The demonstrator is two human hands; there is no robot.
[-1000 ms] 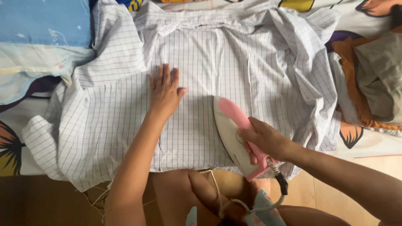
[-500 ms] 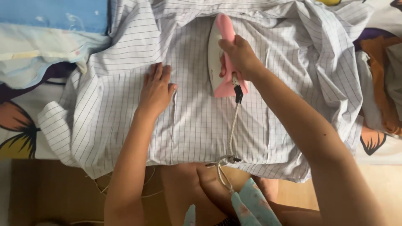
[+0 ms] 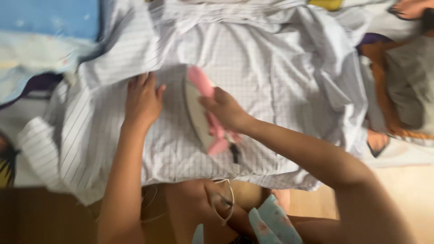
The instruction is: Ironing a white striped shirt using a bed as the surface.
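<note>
Iron (image 3: 199, 110), white-bodied with a pink handle, sits on the checked shirt (image 3: 253, 68) near the middle of the head view, its nose pointing away from the person and its rear end toward the shirt's near hem. The right hand (image 3: 224, 110) is wrapped around the pink handle, fingers curled closed on it, with the forearm running down to the lower right corner. A dark cord stub (image 3: 235, 153) hangs off the iron's rear end, and a pale loop of cord (image 3: 224, 199) lies lower down over the person's knee (image 3: 194, 203). The left hand (image 3: 142, 100) lies flat on the shirt just to the left of the iron, fingers stretched out and loose, palm pressing the cloth, grasping nothing; the hand and the iron are close but look just apart, though motion blur makes the gap hard to judge. The shirt is spread wide, white with thin dark lines, with one sleeve (image 3: 43, 149) trailing to the left and bunched folds on the right. Under it lies a printed sheet (image 3: 398, 149) with coloured shapes. A blue cloth (image 3: 45, 18) shows at the upper left, and a heap of orange and grey clothes (image 3: 402, 81) sits at the right edge. A strip of wooden floor (image 3: 407, 190) runs along the bottom.
</note>
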